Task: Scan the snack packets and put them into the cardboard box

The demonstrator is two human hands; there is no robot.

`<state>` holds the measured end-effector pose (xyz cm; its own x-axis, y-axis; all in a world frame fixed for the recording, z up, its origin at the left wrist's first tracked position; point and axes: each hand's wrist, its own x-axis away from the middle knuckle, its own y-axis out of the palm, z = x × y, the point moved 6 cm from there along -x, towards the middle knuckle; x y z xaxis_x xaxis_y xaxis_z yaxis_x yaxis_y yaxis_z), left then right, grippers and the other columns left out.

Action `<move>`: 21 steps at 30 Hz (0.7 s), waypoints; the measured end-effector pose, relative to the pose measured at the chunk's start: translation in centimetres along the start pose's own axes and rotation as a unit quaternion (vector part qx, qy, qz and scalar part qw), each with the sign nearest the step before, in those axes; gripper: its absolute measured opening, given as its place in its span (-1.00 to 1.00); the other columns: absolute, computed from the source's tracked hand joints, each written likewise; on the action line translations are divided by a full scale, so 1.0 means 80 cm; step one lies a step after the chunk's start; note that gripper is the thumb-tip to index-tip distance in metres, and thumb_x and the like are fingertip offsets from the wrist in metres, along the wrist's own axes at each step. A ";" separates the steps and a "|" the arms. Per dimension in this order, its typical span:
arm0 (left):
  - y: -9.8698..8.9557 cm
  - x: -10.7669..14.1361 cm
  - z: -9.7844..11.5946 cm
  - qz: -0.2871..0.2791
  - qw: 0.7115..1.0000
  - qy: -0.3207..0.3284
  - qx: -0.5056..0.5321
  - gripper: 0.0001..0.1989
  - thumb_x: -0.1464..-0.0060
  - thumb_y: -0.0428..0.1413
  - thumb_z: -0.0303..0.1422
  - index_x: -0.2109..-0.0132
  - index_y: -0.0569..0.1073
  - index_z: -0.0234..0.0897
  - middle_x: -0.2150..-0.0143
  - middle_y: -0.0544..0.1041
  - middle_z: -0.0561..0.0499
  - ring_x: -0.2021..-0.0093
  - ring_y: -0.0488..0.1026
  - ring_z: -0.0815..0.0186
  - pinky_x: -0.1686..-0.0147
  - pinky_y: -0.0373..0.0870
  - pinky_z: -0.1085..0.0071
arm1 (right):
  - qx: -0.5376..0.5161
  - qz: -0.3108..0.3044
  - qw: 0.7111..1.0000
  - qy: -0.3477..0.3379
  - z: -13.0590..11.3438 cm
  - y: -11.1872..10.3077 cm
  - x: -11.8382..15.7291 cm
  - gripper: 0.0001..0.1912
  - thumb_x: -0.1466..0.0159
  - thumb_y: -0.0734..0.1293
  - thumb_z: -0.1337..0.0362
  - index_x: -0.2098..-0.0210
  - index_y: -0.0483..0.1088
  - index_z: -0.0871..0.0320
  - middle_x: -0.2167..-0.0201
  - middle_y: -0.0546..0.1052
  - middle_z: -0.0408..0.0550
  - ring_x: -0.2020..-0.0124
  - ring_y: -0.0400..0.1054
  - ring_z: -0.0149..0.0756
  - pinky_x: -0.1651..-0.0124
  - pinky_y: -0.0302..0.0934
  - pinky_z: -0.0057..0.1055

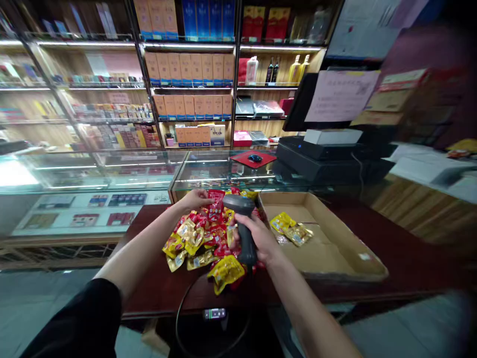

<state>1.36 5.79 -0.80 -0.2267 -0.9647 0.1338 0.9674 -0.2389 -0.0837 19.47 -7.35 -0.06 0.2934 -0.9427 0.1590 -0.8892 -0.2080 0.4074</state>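
Note:
My left hand (197,200) pinches the edge of a red snack packet (215,206), held up above the pile. Wrapped round the handle of a dark barcode scanner (245,233) is my right hand (255,233); the scanner's head is beside the red packet. Below both hands lies a heap of red, gold and yellow packets (186,233) on the dark red table (156,293). One yellow packet (226,272) lies at the heap's near side. To the right, a shallow cardboard box (335,236) holds a few yellow and gold packets (290,227).
A cable (178,318) loops down at the table's front edge. Behind the table stand glass counters (149,171), with a mouse (255,158) on a red mat. A monitor (303,102) and black equipment (316,159) are at the right. Stocked shelves line the back wall.

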 end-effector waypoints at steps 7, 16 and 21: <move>0.026 0.044 -0.023 0.016 0.997 -0.004 0.076 -0.55 0.41 0.44 -0.27 0.39 0.41 -0.35 0.47 0.47 0.07 0.53 0.42 0.43 0.47 0.52 0.35 | 0.115 0.104 0.986 -0.062 0.081 0.008 0.045 -0.64 -0.12 0.35 0.05 0.19 0.24 0.09 0.71 0.35 -0.32 0.79 0.25 -0.38 0.75 0.15 -0.48; 0.030 0.074 -0.051 0.039 0.995 -0.044 0.077 -0.55 0.45 0.46 -0.33 0.41 0.41 -0.37 0.49 0.48 0.05 0.54 0.45 0.40 0.45 0.52 0.34 | 0.213 0.151 0.959 -0.112 0.143 0.010 0.060 -0.53 -0.15 0.31 -0.04 0.08 0.22 0.11 0.71 0.36 -0.28 0.78 0.31 -0.33 0.78 0.14 -0.50; 0.033 0.082 -0.060 0.029 0.996 -0.051 0.062 -0.51 0.48 0.46 -0.32 0.39 0.40 -0.36 0.50 0.47 0.08 0.56 0.43 0.41 0.46 0.53 0.32 | 0.225 0.168 0.953 -0.117 0.154 0.010 0.067 -0.51 -0.15 0.31 -0.06 0.06 0.23 0.11 0.70 0.35 -0.28 0.79 0.28 -0.34 0.78 0.12 -0.48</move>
<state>1.89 -1.71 -4.86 -0.1626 -0.9589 0.2326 0.9866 -0.1609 0.0265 15.98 -15.80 -9.97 -0.0735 -0.9972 -0.0128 -0.9951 0.0742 -0.0655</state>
